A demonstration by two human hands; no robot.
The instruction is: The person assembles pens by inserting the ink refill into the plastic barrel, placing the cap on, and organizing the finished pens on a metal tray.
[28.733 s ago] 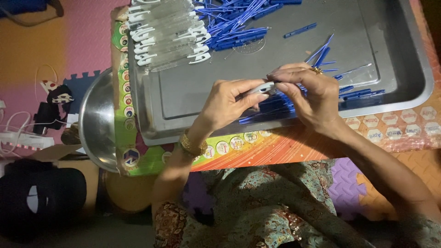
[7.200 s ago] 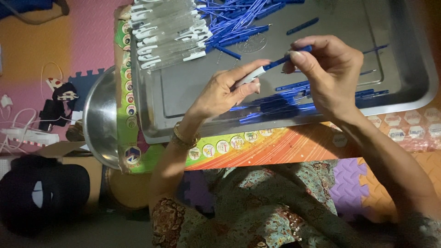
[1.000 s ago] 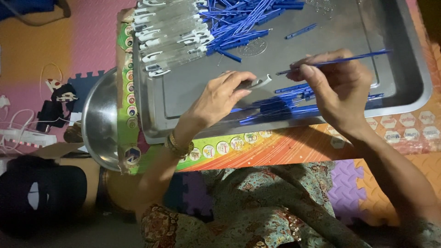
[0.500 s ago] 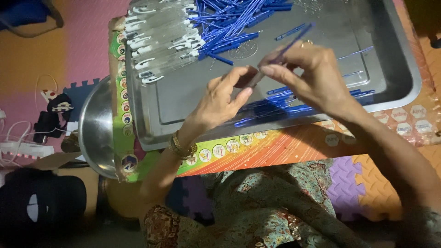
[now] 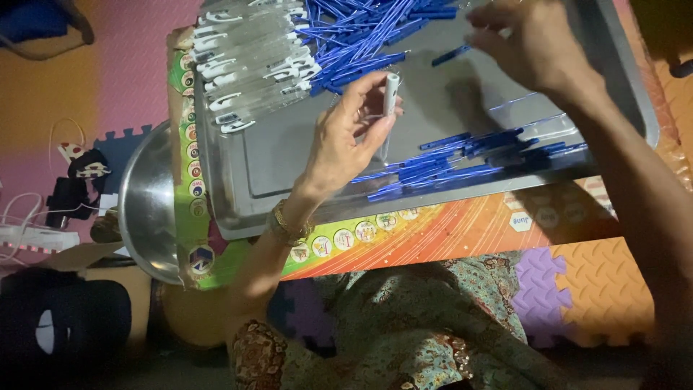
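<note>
My left hand holds a clear pen barrel upright over the grey metal tray. My right hand reaches over the tray's far side with its fingers apart and nothing seen in them, close to a short blue pen part. A heap of thin blue refills lies at the back of the tray. Beside it on the left lies a row of clear pens with white clips. More blue refills lie along the tray's near edge.
The tray rests on a colourful printed board above my lap. A steel bowl sits at the tray's left. Foam puzzle mats cover the floor. A black bag and a white power strip with cables lie at far left.
My right hand has left the barrel and moved up to the tray's far side. The blue refill it held is out of its fingers. My left hand has tipped the barrel upright.
</note>
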